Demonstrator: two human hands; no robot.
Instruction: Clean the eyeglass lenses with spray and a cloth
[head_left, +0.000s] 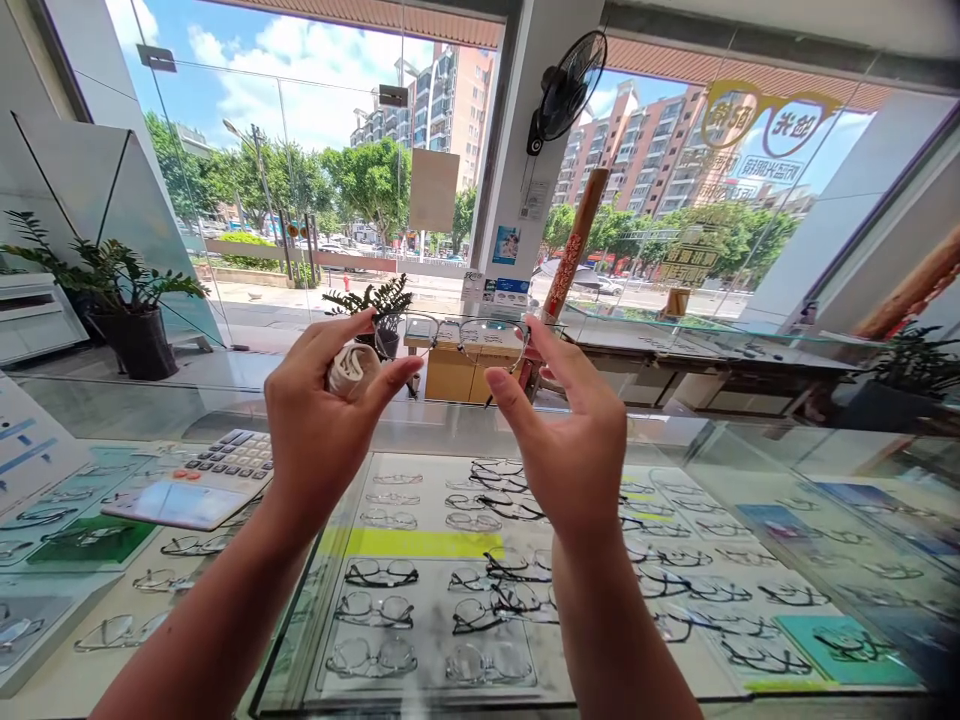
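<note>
A pair of thin-rimmed eyeglasses is held up level in front of me, lenses facing away, above the glass counter. My left hand grips its left end between thumb and forefinger. A rolled pale cloth is tucked in the palm of that same hand. On the other side, my right hand pinches the right end of the frame near the hinge. Both temples point back toward the hands and are partly hidden by the fingers.
Below is a glass display case with rows of eyeglasses. A calculator lies on the glass at left. Potted plants, a wall fan and a second display counter stand beyond, before large windows.
</note>
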